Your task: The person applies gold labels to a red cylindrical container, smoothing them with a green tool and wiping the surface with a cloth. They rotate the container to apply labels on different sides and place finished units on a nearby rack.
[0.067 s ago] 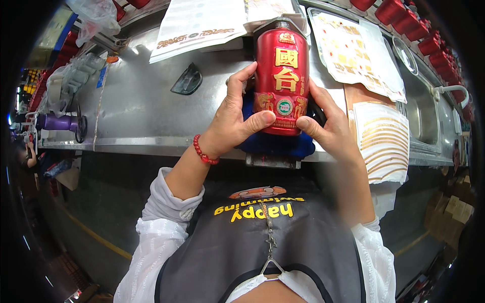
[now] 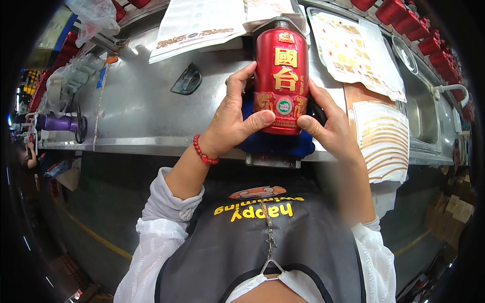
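Observation:
A red bottle (image 2: 280, 76) with raised gold characters and a round green-and-white emblem lies tilted back in front of me, its neck pointing away. My left hand (image 2: 235, 113) grips its left side, thumb across the lower front. On the opposite side my right hand (image 2: 328, 118) holds it, thumb tip at the lower right edge. The fingers behind the bottle are partly hidden. Beneath it is a dark blue cloth-like pad (image 2: 278, 145) at the edge of the metal bench.
A dark, roughly half-round piece (image 2: 187, 80) lies on the steel bench (image 2: 136, 101). White printed sheets (image 2: 199, 25) are behind it. Gold decal sheets (image 2: 381, 141) lie on the right, before a sink (image 2: 423, 113). Several red bottles (image 2: 404, 20) stand far right. A purple object (image 2: 53, 122) is far left.
The bottle has turned very slightly in my hands. Both hands otherwise keep their places.

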Motion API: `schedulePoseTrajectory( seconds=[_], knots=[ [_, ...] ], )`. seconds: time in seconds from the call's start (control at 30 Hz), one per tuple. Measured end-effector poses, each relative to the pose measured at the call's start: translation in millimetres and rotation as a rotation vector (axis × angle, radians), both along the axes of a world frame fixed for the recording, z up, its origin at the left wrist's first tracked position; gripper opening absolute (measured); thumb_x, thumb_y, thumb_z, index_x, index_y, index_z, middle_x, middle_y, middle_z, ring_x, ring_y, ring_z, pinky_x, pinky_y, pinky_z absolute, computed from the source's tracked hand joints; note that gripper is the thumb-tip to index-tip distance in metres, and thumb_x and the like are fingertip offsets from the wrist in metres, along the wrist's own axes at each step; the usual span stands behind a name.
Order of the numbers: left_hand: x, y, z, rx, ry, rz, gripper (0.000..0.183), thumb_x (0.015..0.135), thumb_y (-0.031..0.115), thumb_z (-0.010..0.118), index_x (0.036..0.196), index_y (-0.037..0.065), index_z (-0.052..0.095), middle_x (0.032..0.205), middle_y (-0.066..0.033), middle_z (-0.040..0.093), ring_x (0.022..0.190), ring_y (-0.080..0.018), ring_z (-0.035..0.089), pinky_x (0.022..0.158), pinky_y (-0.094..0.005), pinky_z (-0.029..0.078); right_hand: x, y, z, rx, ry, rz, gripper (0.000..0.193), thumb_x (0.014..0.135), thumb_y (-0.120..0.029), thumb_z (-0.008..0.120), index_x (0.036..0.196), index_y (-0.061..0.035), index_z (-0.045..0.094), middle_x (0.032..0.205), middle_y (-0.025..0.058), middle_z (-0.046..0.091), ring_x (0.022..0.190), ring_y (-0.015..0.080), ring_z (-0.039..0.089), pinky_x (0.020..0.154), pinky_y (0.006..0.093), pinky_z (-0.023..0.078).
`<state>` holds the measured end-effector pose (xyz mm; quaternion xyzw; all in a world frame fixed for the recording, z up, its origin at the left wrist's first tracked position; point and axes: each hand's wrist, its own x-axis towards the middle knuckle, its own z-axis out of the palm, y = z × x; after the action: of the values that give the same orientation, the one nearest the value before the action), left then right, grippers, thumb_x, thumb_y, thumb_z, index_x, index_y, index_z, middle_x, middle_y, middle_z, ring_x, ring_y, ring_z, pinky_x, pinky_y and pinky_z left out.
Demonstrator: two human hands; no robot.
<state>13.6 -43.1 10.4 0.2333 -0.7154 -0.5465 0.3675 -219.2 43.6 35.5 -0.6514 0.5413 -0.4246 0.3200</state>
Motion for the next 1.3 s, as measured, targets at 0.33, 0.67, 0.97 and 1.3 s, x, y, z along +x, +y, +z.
schedulePoseTrajectory(
  seconds=[0.33, 0.67, 0.97, 1.3],
  knots=[
    [4.2, -1.4, -4.7, -0.073, -0.044, 0.009, 0.104, 0.090, 0.061, 0.069, 0.158, 0.002, 0.018, 0.154, -0.0249, 0.032, 0.146, -0.0357, 0.034, 0.121, -0.0446, 0.027, 3.1, 20.4, 28.5, 0.109, -0.365, -0.206, 0.024, 0.098, -0.013, 0.066, 0.116, 0.0013, 0.060, 0.100, 0.0069, 0.070, 0.089, 0.0091, 0.063, 0.077, 0.0241, 0.052],
    [6.2, 1.8, -2.6, -0.085, -0.011, -0.021, 0.108, 0.088, 0.062, 0.071, 0.159, 0.002, 0.016, 0.155, -0.0270, 0.034, 0.147, -0.0370, 0.034, 0.120, -0.0446, 0.027, 27.9, 16.9, 36.2, -0.016, -0.011, -0.353, 0.016, 0.097, -0.015, 0.069, 0.106, -0.0035, 0.064, 0.086, 0.0071, 0.066, 0.077, 0.0116, 0.061, 0.070, 0.0246, 0.049],
    [20.8, -18.3, 11.0, -0.493, -0.266, 0.088, 0.106, 0.084, 0.069, 0.067, 0.156, 0.002, 0.028, 0.150, -0.0238, 0.044, 0.140, -0.0416, 0.042, 0.120, -0.0558, 0.023, 27.4, 23.8, 39.9, 0.150, -0.399, -0.128, 0.018, 0.097, -0.013, 0.070, 0.109, -0.0014, 0.064, 0.093, 0.0021, 0.068, 0.080, 0.0087, 0.062, 0.072, 0.0251, 0.051],
    [7.6, 19.5, 2.4, -0.717, -0.225, 0.364, 0.102, 0.067, 0.040, 0.090, 0.152, 0.016, 0.038, 0.140, -0.0123, 0.054, 0.133, -0.0374, 0.047, 0.122, -0.0625, 0.013, 24.7, 20.7, 24.5, 0.175, -0.347, -0.253, 0.021, 0.100, -0.018, 0.068, 0.110, -0.0012, 0.060, 0.093, 0.0002, 0.066, 0.084, 0.0050, 0.057, 0.074, 0.0210, 0.049]
  ],
)
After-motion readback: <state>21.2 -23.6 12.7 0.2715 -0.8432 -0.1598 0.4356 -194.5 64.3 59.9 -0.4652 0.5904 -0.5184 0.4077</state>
